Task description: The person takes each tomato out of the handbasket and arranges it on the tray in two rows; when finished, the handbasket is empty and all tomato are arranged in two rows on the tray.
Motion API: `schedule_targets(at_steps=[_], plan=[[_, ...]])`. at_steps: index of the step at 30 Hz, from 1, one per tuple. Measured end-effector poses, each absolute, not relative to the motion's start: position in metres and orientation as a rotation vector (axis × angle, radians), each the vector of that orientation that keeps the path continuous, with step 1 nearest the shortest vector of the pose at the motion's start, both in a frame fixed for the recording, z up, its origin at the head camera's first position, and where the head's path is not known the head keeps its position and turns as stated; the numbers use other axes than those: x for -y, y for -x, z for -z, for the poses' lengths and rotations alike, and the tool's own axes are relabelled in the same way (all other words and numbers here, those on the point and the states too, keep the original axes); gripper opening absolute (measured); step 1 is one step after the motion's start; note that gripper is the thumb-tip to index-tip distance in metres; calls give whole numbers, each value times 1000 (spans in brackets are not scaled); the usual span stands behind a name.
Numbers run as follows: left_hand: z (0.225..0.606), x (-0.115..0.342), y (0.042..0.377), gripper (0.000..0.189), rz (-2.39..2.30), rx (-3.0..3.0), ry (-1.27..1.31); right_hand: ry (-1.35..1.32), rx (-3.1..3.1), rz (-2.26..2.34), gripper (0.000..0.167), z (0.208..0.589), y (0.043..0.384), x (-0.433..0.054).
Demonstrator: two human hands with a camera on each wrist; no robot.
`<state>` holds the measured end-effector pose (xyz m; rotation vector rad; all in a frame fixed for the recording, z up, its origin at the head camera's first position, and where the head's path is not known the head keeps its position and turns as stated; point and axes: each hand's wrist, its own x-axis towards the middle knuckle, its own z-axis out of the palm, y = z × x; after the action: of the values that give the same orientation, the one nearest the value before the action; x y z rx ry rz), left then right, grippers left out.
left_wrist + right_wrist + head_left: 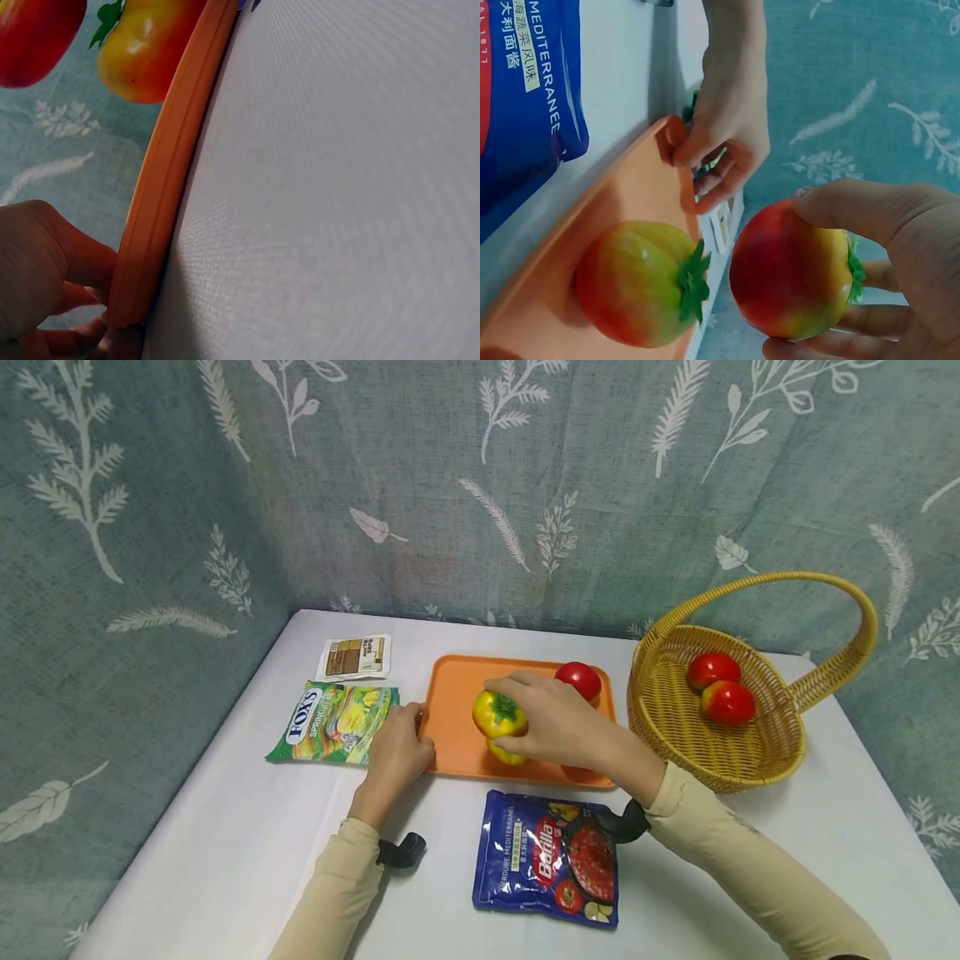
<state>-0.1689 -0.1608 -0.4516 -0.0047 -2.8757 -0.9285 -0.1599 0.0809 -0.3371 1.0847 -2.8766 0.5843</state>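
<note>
My left hand (400, 746) grips the left rim of the orange tray (453, 693), thumb and fingers around the edge in the left wrist view. My right hand (551, 714) holds a yellow-and-red tomato (791, 270) with a green leafy top, raised above the tray. Another such tomato (637, 285) lies in the tray below it, partly hidden in the head view by the held tomato. At the tray's back right is a red round fruit (578, 680), partly behind the right hand. Something dark red shows under the right wrist at the front right.
Right of the tray stands a wicker basket (652, 752) with a tall handle and two red fruits (727, 702). A blue sauce pouch (547, 860) lies in front. To the left are a green candy bag (341, 722) and a small white-and-brown packet (356, 657).
</note>
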Motion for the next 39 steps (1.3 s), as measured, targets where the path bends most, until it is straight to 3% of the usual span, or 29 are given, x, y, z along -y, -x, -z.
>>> schedule_targets(at_steps=[39], plan=[[453,163,169,51,941,2886,44,-1140,2967,-533,67,375,184,-25]])
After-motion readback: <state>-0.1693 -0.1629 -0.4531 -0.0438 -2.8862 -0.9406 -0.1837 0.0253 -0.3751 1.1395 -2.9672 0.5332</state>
